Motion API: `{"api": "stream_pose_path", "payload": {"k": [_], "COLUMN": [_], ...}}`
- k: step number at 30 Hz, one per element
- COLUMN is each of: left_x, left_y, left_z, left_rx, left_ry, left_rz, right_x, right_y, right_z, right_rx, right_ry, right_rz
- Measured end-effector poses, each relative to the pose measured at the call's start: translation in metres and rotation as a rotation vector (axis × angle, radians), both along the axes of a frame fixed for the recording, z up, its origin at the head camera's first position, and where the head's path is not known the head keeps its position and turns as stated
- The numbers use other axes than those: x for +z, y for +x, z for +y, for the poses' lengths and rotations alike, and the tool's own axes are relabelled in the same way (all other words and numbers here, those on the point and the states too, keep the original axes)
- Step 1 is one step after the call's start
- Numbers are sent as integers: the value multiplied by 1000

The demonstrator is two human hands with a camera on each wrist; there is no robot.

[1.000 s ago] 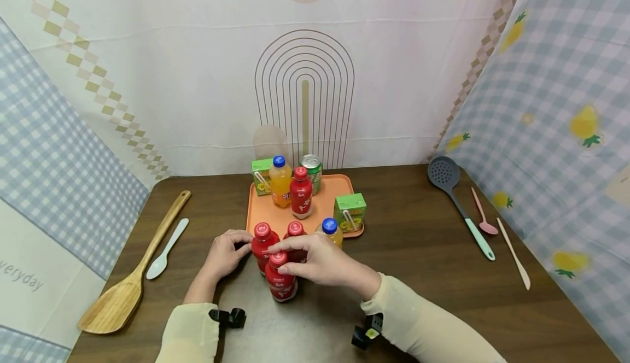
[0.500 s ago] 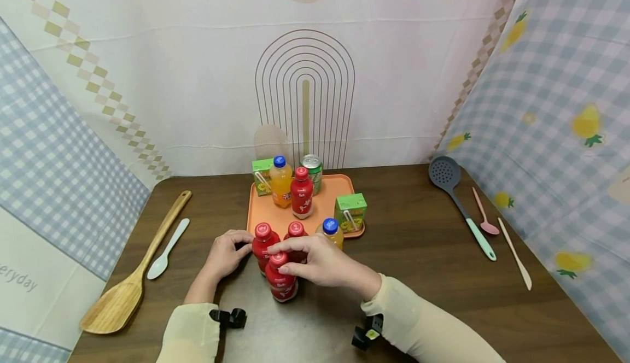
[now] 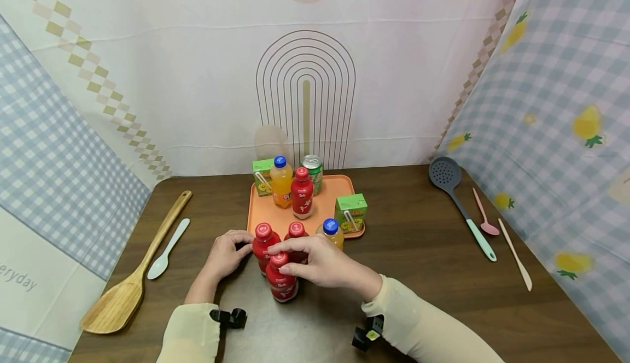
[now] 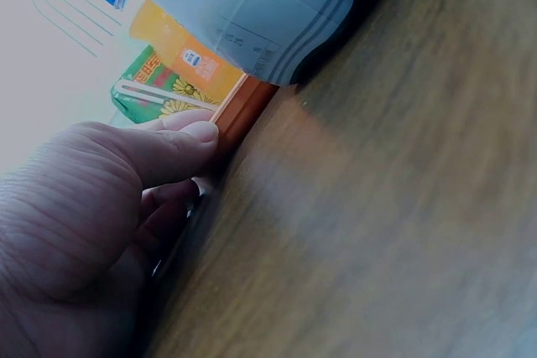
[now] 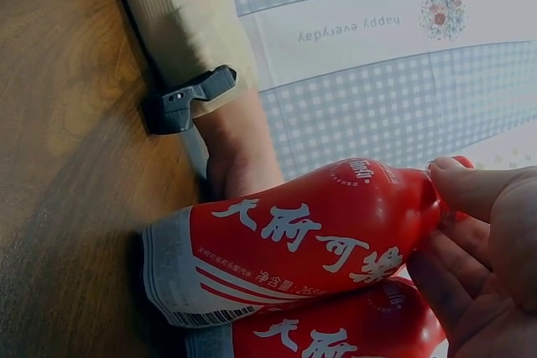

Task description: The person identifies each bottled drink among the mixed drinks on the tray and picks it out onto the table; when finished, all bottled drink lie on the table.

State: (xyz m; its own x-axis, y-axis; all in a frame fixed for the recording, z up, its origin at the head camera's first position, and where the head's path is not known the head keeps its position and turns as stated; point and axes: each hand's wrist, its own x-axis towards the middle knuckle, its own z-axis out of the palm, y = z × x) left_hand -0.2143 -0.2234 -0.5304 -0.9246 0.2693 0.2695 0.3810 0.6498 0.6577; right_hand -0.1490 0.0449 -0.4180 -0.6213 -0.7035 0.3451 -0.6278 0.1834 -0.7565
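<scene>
In the head view my left hand (image 3: 227,253) is at the near left corner of the orange tray (image 3: 257,212). The left wrist view shows its thumb and fingers pinching the tray's edge (image 4: 243,112). My right hand (image 3: 320,259) grips the neck of the nearest red cola bottle (image 3: 282,284). This bottle stands upright on the table; in the right wrist view the same bottle (image 5: 294,241) has white lettering. Just behind stand another red bottle (image 3: 263,243) and a third red bottle (image 3: 296,229), partly hidden by my right hand.
The tray bears orange soda (image 3: 281,182), a red bottle (image 3: 302,194), a can (image 3: 313,171) and green juice boxes (image 3: 350,210). A blue-capped bottle (image 3: 331,232) is partly hidden. Leftward lie a wooden spatula (image 3: 123,297) and white spoon (image 3: 164,253); rightward, a skimmer (image 3: 445,174) and slim utensils.
</scene>
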Motion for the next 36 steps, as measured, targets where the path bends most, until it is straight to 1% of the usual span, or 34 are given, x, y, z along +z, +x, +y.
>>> {"api": "stream_pose_path", "payload": {"k": [8, 12, 17, 20, 24, 26, 28, 31, 33, 36], "left_x": [1, 1, -1, -1, -1, -1, -1, 0, 0, 0], "left_y": [1, 1, 1, 2, 2, 2, 2, 2, 1, 1], "left_z": [0, 0, -1, -1, -1, 0, 0, 0, 0, 1], "left_rx": [3, 0, -2, -3, -4, -3, -4, -4, -4, -2], "left_ry": [8, 7, 9, 8, 13, 15, 16, 9, 6, 5], "left_rz": [-2, 3, 14, 20, 23, 18, 14, 14, 17, 15], "right_x": [0, 0, 0, 0, 4, 10, 19, 37, 49, 61], "right_y": [0, 0, 0, 1, 5, 9, 14, 20, 22, 21], "right_z": [0, 0, 0, 0, 1, 3, 6, 12, 17, 25], "right_rx": [11, 12, 12, 9, -19, -44, -66, -84, -91, -106], "right_ry": [-4, -3, -10, -8, -34, -61, -93, -125, -141, -145], "right_rz": [1, 16, 9, 24, 13, 6, 10, 63, 92, 103]}}
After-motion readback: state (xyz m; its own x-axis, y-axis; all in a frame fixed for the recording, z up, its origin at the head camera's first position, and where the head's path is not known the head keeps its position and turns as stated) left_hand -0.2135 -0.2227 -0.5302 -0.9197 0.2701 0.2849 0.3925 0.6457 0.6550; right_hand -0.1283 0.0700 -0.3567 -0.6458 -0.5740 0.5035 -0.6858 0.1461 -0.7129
